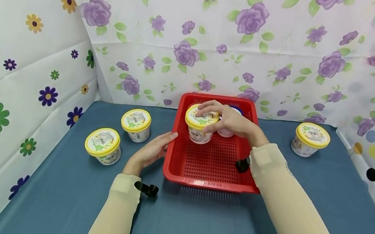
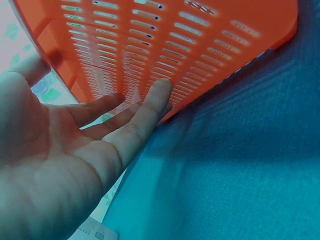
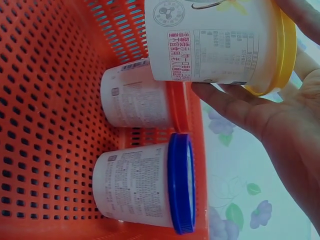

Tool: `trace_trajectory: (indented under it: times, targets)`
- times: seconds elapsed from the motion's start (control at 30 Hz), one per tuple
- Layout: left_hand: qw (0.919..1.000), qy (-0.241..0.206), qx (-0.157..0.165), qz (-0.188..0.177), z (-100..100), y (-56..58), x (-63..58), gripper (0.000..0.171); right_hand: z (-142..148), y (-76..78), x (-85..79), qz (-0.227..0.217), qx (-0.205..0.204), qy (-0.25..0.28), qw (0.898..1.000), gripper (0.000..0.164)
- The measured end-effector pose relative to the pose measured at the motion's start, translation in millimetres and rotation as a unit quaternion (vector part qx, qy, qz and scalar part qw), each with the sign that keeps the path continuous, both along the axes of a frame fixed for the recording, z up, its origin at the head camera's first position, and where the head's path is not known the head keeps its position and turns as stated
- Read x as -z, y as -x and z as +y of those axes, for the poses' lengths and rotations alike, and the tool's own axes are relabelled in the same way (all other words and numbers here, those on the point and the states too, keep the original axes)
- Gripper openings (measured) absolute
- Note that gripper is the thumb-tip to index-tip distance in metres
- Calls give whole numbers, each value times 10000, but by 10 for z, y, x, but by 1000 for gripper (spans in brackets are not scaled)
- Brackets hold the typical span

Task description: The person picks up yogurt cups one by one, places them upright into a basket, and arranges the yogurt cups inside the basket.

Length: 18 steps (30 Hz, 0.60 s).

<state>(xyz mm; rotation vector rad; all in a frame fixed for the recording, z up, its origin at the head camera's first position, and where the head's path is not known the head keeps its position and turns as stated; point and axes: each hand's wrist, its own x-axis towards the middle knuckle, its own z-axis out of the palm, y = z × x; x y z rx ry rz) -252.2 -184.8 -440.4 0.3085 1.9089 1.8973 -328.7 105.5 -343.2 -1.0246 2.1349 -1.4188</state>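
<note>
My right hand (image 1: 233, 121) holds a yellow-lidded tub (image 1: 201, 123) by its lid, above the left part of the red basket (image 1: 211, 185). The right wrist view shows this tub's printed side (image 3: 210, 45), with the fingers around its lid. Below it in the basket, against the far side, sit a red-lidded tub (image 3: 135, 97) and a blue-lidded tub (image 3: 135, 187); in the head view the hand partly hides them. My left hand (image 1: 152, 150) touches the basket's left side, its fingers (image 2: 160, 95) fairly straight along the slotted outer wall.
Two yellow-lidded tubs, one nearer (image 1: 103, 145) and one farther (image 1: 136, 125), stand left of the basket on the blue tabletop (image 1: 191, 229). Another yellow-lidded tub (image 1: 310, 139) stands at the far right. Flowered sheets (image 1: 174, 15) hang behind and beside the table.
</note>
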Motion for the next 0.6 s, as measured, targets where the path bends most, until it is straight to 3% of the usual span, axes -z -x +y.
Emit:
trace_trajectory:
  times: [0.6]
  targets:
    - [10000,70,-35,31,5,-6,6,55,-75,8,183,-268,-13,-250,9993,45]
